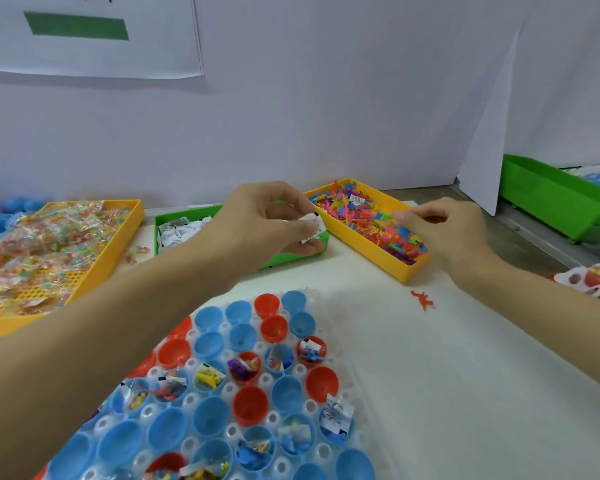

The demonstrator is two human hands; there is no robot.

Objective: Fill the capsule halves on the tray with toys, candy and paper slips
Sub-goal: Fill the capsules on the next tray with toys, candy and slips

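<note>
White worktop [465,375]: far left, big yellow bin [125,237] of bagged candy; centre, green bin [167,220] of paper slips; right of it, yellow bin [371,251] of small toys, long axis running far-left to near-right. Capsule tray [312,407] near centre, blue and red halves open-side up, some filled, below both forearms. Left hand [267,220] over green bin pinches a paper slip [310,226]. Right hand [444,226] over toy bin, fingertips closed on a pink toy [394,213]. Stray red toy [422,299] lies on worktop.
</note>
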